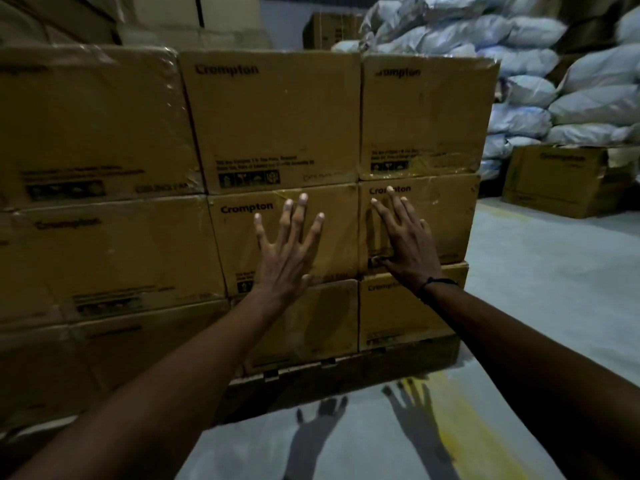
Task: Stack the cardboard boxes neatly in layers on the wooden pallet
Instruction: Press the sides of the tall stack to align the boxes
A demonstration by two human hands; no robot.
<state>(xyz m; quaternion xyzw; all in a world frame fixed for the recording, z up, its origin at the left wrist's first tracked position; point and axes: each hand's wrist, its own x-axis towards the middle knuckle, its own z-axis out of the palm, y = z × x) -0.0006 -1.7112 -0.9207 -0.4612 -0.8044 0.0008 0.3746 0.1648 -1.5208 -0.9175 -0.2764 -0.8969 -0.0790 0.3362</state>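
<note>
Brown cardboard boxes printed "Crompton" stand stacked three layers high on a dark wooden pallet (346, 370). My left hand (287, 251) is spread flat, fingers straight, in front of the middle-layer box (239, 244). My right hand (407, 240) lies flat with straight fingers against the neighbouring middle-layer box (446, 223) at the stack's right end. Above them sit two top-layer boxes (273, 119). Neither hand holds anything. More boxes of the stack continue to the left (90, 126).
White filled sacks (561, 81) are piled high at the back right. A loose open cardboard box (554, 181) stands on the grey floor to the right. A yellow floor line (464, 438) runs past the pallet's corner. More cartons rise behind the stack.
</note>
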